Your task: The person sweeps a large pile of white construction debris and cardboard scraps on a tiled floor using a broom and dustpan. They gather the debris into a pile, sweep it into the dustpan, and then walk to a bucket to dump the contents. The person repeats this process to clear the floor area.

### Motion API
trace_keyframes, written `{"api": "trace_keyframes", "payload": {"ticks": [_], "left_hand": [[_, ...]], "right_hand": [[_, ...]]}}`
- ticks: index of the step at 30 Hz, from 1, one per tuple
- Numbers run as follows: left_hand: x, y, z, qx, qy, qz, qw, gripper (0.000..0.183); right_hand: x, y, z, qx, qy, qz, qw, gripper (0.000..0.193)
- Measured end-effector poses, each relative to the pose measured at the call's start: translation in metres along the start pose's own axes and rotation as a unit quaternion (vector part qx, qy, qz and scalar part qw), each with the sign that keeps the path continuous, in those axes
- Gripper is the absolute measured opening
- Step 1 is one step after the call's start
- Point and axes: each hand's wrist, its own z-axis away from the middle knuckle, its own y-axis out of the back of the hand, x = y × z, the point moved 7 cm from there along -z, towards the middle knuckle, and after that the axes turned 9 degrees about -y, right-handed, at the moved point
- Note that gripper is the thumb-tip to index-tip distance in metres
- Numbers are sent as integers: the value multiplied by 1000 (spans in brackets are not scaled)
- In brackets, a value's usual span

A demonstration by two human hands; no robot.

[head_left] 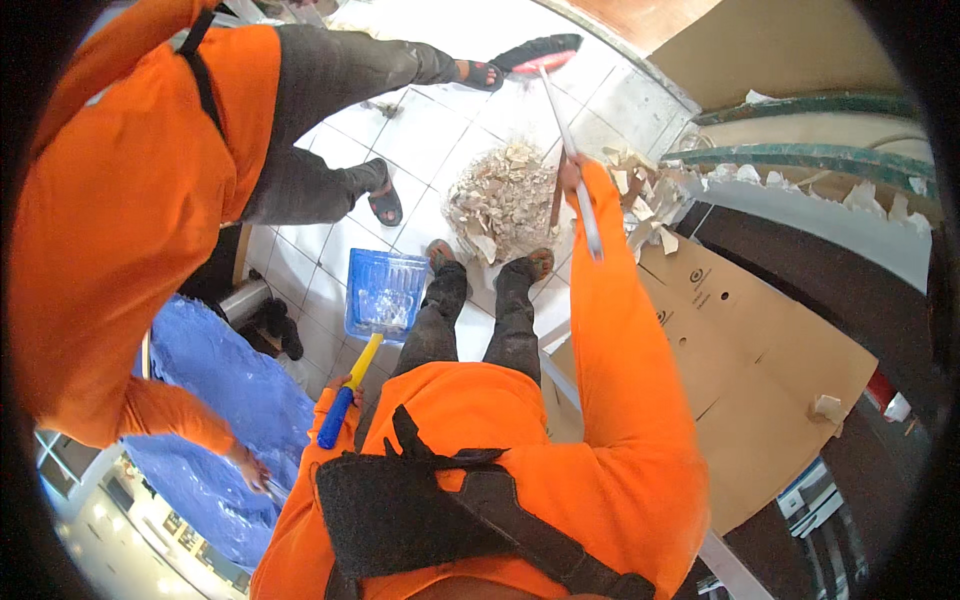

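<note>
My right hand (572, 176) is wrapped round the pale handle of a broom (556, 112). The broom's red head with black bristles (545, 55) rests on the tiles beyond the debris, beside a co-worker's sandal. Low on the left, my left hand (347, 388) grips the yellow and blue handle of a dustpan (387, 285). The dustpan's blue pan has some white dust and bits in it. Between the broom head and my feet lies a heap of broken plaster and paint flakes (505, 200).
A co-worker in an orange top (110, 220) stands close on the left, one hand (250, 468) over blue sheeting (215, 390). Flattened cardboard (740, 370) lies to the right, by more plaster scraps (650, 195). Green-edged panels (800, 155) are at the far right.
</note>
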Motion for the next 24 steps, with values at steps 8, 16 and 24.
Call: {"api": "trace_keyframes", "payload": {"ticks": [8,16,24], "left_hand": [[-14,-20,-27,-19,-60,68,996,26],[1,-68,-22,-46,-41,41,997,27],[15,-121,44,-78,-176,-11,981,26]], "right_hand": [[150,81,184,80,-157,-117,977,34],[156,48,268,117,-119,-66,984,47],[166,64,190,94,-145,-141,975,51]]}}
